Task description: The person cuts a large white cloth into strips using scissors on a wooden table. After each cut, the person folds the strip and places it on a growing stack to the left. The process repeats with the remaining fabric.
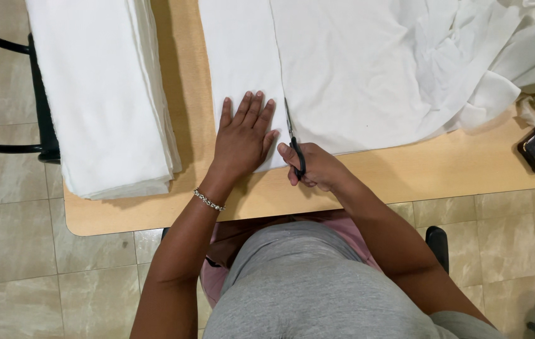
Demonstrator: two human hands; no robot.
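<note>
The left hand point(242, 139) lies flat and open on the white cloth sheet point(349, 69) on the wooden table point(418, 169). The right hand point(314, 166) grips black-handled scissors point(294, 143) at the near edge; the cut is barely started. A stack of folded white cloth point(104, 94) sits left.

White cloth point(343, 69) flat w/ black-handled scissors point(294, 145) at edge.

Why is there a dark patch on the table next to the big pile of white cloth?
In the head view, that is a shadow the stack of folded cloth throws onto the wooden table; light is soft and even, the left hand and scissors look sharp, no glare.
</note>
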